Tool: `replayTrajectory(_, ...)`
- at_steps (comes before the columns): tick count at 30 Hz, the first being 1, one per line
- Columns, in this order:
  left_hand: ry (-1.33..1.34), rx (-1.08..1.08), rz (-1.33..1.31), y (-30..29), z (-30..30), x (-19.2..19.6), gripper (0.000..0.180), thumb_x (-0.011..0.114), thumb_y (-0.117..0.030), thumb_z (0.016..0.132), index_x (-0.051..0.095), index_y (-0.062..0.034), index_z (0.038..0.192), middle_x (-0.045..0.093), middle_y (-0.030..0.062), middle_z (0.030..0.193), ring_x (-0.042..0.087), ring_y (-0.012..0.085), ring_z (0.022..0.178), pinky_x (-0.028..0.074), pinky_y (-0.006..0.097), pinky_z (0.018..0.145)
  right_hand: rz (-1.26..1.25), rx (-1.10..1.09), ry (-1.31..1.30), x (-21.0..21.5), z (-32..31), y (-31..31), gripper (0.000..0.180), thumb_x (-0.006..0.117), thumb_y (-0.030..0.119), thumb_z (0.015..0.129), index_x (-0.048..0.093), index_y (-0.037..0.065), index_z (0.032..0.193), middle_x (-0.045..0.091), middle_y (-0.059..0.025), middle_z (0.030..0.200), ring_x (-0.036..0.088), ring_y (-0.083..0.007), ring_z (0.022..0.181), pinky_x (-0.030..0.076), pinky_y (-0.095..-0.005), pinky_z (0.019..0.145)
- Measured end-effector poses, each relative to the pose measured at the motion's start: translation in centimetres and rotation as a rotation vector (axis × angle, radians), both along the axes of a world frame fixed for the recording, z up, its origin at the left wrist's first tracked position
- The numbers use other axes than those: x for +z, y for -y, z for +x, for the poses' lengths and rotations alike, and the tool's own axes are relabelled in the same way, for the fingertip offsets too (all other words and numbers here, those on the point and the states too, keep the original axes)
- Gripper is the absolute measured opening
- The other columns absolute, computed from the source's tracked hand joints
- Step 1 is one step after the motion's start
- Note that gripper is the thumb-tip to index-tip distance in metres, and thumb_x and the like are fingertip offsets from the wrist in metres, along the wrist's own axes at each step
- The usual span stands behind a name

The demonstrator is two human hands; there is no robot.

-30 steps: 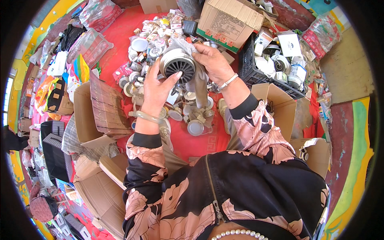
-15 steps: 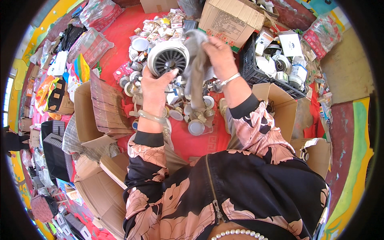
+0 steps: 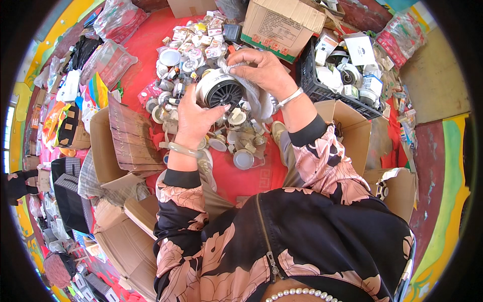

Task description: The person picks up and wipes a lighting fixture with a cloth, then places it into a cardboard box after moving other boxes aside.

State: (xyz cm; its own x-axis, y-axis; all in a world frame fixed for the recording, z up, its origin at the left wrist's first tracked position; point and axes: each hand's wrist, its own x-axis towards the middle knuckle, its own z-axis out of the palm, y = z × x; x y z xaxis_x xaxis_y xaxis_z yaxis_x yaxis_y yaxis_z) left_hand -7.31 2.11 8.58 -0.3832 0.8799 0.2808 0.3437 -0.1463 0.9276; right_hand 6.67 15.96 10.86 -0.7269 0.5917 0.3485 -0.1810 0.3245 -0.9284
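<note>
One round white housing (image 3: 220,90) with a black finned face is held tilted above the heap of lamp parts (image 3: 188,64). My left hand (image 3: 195,115) grips its left side, thumb at the lower rim; my right hand (image 3: 265,73) pinches a grey cloth (image 3: 258,100) at its upper right. Risk noted: a pull on the cloth against my one-sided left grip could twist the housing loose, and its hanging end could snag. Beyond: red floor covering (image 3: 234,183), black crate (image 3: 313,85) at right.
</note>
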Motion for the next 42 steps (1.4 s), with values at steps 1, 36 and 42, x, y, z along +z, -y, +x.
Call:
replayTrajectory(1,-0.017,-0.019,-0.018,0.1,-0.4,-0.4,0.05,0.075,-0.003,0.059,0.053,0.0013,0.104,0.059,0.0064,0.094,0.056,0.0123,0.084,0.046,0.027,0.077,0.005,0.029,0.034,0.0,0.2,-0.2,0.015,0.064,0.005,0.075,0.064,0.001,0.089,0.062,-0.0045,0.085,0.056,-0.013,0.084,0.043,-0.025,0.078)
replayTrajectory(36,0.346,0.0,0.173,0.3,-1.3,0.1,0.051,0.071,0.006,0.061,0.048,0.004,0.107,0.057,0.0078,0.101,0.056,0.0133,0.088,0.047,0.027,0.08,0.448,-0.555,0.234,0.2,1.9,-3.1,0.013,0.058,0.011,0.078,0.066,0.004,0.086,0.062,-0.009,0.079,0.06,-0.0203,0.072,0.047,-0.0285,0.067)
replayTrajectory(42,0.426,-0.115,0.167,0.3,-1.0,0.1,0.053,0.072,0.006,0.062,0.047,0.0025,0.109,0.057,0.0074,0.101,0.055,0.0135,0.092,0.047,0.028,0.083,0.509,-0.27,-0.132,3.1,0.3,1.0,0.013,0.062,0.004,0.073,0.067,0.005,0.086,0.058,-0.0083,0.079,0.058,-0.0215,0.074,0.047,-0.0299,0.067)
